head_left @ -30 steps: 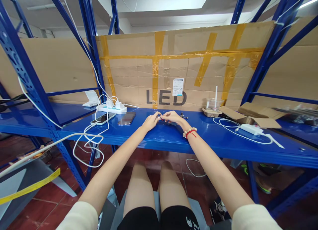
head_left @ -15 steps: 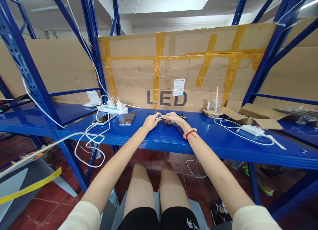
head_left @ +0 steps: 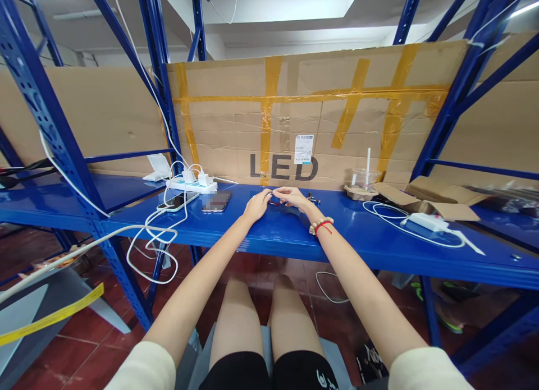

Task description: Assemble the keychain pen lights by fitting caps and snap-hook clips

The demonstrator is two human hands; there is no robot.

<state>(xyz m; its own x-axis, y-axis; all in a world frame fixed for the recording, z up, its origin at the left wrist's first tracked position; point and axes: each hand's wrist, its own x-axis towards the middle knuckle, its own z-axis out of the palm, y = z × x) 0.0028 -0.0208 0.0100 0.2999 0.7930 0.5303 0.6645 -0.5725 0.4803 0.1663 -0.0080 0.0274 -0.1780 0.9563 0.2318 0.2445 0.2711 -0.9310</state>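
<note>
Above the blue shelf top (head_left: 236, 233), my left hand (head_left: 257, 205) and my right hand (head_left: 291, 197) meet fingertip to fingertip. The fingers of both are bent into a pinch. Whatever lies between them is too small to name. Just below the fingertips, a small dark and red item (head_left: 274, 203) rests on the shelf. Small dark metallic pieces (head_left: 312, 198) lie behind my right wrist, which wears a beaded bracelet (head_left: 321, 225) with a red string. Left of my left hand is a dark phone (head_left: 216, 201).
A white power strip (head_left: 191, 184) with plugs and looping cables stands at the left, by another phone (head_left: 177, 202). To the right are a plastic cup with a straw (head_left: 364, 178), opened cardboard (head_left: 438, 196) and a white adapter (head_left: 428, 221). Taped cardboard (head_left: 227, 132) walls the back.
My hands stay close together at almost the same spot. The fingertips have shifted slightly, and the small red and dark item beneath them shows more plainly. The camera view has moved a little.
</note>
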